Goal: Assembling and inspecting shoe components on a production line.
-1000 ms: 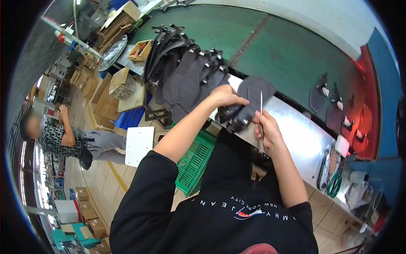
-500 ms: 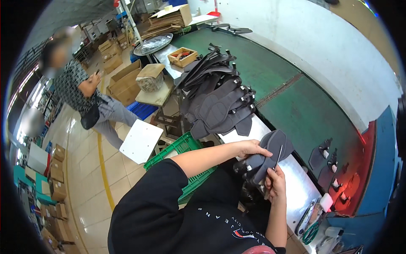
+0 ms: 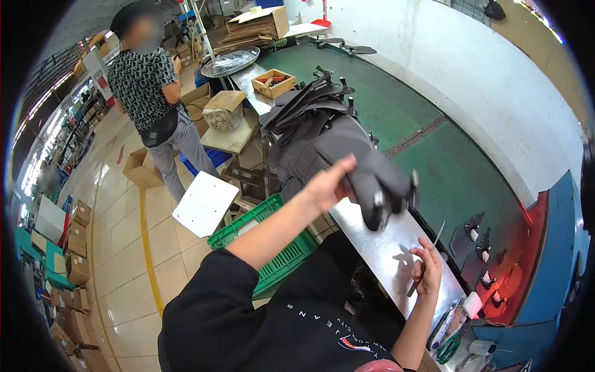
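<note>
My left hand (image 3: 328, 185) grips the near end of a dark grey padded piece (image 3: 375, 170), which hangs blurred over the metal ledge in front of the pile. Small shiny fittings show at its near right end. Behind it is a heap of similar dark padded pieces (image 3: 304, 118), partly hidden by the held one. Over the ledge to the right, my right hand (image 3: 427, 271) is closed on a slim tool with a thin pointed metal tip (image 3: 440, 231); its dark handle end sticks out below the palm. The tool's exact kind cannot be made out.
A green conveyor belt (image 3: 409, 133) runs beyond the metal ledge (image 3: 372, 239), carrying several dark pieces (image 3: 482, 248) toward a red-lit blue housing (image 3: 545, 273). Green-handled scissors (image 3: 449, 348) lie at lower right. A green crate (image 3: 279, 263) stands below. A person (image 3: 152, 93) stands at left.
My left hand has carried the padded piece away from my right hand, leftward and up to the heap. The right hand has moved slightly right, still with the tool. The person at left has turned away.
</note>
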`<move>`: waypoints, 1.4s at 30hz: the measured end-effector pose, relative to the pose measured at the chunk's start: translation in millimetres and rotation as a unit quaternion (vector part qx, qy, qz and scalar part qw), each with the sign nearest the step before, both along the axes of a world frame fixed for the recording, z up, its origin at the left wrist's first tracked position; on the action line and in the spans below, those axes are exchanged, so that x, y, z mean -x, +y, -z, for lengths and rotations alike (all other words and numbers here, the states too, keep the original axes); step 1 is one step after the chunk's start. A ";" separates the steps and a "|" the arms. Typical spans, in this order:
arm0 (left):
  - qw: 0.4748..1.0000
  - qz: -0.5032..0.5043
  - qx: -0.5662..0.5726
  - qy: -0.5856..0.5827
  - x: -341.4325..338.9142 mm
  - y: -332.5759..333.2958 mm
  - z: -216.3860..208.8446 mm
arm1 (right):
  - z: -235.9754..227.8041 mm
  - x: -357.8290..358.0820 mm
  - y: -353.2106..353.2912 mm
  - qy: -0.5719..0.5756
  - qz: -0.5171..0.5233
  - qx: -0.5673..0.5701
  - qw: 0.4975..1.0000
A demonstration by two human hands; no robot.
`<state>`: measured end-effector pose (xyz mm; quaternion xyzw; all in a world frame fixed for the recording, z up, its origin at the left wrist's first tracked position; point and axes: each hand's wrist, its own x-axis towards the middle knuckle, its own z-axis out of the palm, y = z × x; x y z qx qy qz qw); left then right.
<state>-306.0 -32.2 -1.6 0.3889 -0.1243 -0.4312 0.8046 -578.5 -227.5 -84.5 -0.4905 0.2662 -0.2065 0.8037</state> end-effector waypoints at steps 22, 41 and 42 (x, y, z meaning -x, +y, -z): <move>0.947 -0.241 0.055 0.203 -146.6 -80.9 38.0 | 32.6 12.6 -5.8 -0.073 -0.007 -0.075 0.994; 0.922 0.201 -0.264 -0.199 -27.5 -58.0 45.0 | 18.0 20.6 12.9 0.036 0.114 0.019 0.993; 0.907 0.231 -0.262 -0.235 -14.2 -65.7 51.1 | 15.3 28.9 16.0 0.071 0.127 0.072 0.987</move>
